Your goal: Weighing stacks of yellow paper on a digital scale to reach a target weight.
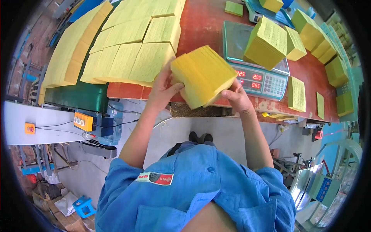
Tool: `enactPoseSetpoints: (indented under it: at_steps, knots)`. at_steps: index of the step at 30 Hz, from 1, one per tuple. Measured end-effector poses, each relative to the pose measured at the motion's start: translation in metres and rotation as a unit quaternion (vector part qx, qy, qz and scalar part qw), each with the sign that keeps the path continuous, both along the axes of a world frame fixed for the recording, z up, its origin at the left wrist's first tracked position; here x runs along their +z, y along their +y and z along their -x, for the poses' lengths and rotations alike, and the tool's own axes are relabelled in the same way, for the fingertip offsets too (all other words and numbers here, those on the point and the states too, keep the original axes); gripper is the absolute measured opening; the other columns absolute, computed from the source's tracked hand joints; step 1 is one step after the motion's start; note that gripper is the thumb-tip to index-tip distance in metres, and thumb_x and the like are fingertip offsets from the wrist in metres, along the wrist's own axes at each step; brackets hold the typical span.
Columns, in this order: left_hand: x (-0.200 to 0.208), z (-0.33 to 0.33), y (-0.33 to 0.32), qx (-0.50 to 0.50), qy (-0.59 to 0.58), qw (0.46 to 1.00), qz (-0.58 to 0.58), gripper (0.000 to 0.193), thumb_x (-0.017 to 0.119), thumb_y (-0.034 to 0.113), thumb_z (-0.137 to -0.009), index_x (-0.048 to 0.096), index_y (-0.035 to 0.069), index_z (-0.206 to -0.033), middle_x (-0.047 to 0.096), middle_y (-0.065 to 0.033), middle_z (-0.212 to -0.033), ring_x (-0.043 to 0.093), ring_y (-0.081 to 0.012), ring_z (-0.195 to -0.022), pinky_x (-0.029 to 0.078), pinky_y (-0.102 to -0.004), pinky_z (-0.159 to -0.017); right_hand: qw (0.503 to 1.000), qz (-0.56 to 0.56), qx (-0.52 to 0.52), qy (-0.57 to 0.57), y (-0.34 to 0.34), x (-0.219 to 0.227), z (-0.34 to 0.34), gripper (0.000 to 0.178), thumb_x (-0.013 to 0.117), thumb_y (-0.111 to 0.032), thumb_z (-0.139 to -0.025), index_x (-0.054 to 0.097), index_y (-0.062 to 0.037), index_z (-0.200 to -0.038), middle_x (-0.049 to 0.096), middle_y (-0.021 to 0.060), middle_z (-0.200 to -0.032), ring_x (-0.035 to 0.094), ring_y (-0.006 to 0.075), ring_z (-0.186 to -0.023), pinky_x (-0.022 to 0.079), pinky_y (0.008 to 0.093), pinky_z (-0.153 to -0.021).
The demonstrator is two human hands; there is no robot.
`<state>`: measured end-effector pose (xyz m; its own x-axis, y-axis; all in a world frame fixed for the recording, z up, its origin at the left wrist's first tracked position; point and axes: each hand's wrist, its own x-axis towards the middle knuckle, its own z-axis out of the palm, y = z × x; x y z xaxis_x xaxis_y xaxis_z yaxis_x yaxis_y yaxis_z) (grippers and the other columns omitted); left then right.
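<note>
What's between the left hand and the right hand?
A yellow stack, held from both sides by the left hand and right hand; I see nothing else between them. Shows in the head view.

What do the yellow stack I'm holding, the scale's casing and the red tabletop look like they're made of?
Yellow stack: probably matte paper, given its thin layered edges.
Scale casing: likely smooth teal plastic, judging by its moulded look.
Red tabletop: apparently glossy paint, reflective, worn at the edge.

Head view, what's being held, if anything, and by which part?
A stack of yellow sheets, held between the left hand at its left side and the right hand at its right side.
</note>
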<state>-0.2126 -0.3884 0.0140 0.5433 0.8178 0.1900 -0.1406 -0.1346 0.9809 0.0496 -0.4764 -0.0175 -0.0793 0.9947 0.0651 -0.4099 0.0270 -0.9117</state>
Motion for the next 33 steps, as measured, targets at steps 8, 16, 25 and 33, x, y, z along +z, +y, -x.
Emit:
enactPoseSetpoints:
  at_steps: [8,16,25,33]
  knots:
    - [-0.045,-0.013,-0.004,0.094,0.001,0.989,0.114,0.063,0.039,0.011,-0.091,0.027,0.005,-0.153,0.044,-0.0095,-0.142,0.046,-0.0165,-0.124,0.039,-0.0276,-0.103,0.997,0.061,0.004,0.056,-0.001,-0.019,0.027,0.087,0.073,-0.005,-0.078,0.029,-0.0062,-0.152,0.045,0.0073,-0.145,0.039,0.0209,-0.136,0.033,0.0383,-0.114]
    - [-0.068,-0.032,-0.001,0.124,0.003,0.992,-0.037,0.06,0.038,0.016,-0.095,0.026,-0.004,-0.15,0.04,-0.0164,-0.145,0.039,-0.0243,-0.132,0.03,-0.0357,-0.112,0.998,0.042,-0.031,-0.024,0.009,-0.041,0.027,0.087,0.081,-0.016,-0.078,0.033,-0.0055,-0.149,0.05,0.0075,-0.14,0.046,0.0195,-0.13,0.036,0.0345,-0.11]
    - [0.039,-0.045,0.003,0.085,0.182,0.945,-0.256,0.052,0.054,0.016,-0.095,0.039,-0.004,-0.141,0.053,-0.0226,-0.126,0.053,-0.0351,-0.118,0.041,-0.0401,-0.101,0.983,0.032,-0.061,0.167,-0.009,-0.046,0.03,0.08,0.075,-0.042,-0.084,0.038,-0.0044,-0.144,0.054,0.0092,-0.135,0.051,0.0209,-0.124,0.043,0.0374,-0.104]
    - [0.059,-0.035,-0.004,0.005,0.282,0.945,-0.165,0.051,0.059,0.016,-0.095,0.042,-0.003,-0.139,0.063,-0.0245,-0.114,0.063,-0.0364,-0.106,0.048,-0.0394,-0.091,0.976,0.119,-0.095,0.157,-0.031,-0.033,0.034,0.057,0.052,-0.04,-0.101,0.041,-0.0041,-0.143,0.056,0.0085,-0.134,0.055,0.0184,-0.12,0.044,0.0354,-0.102]
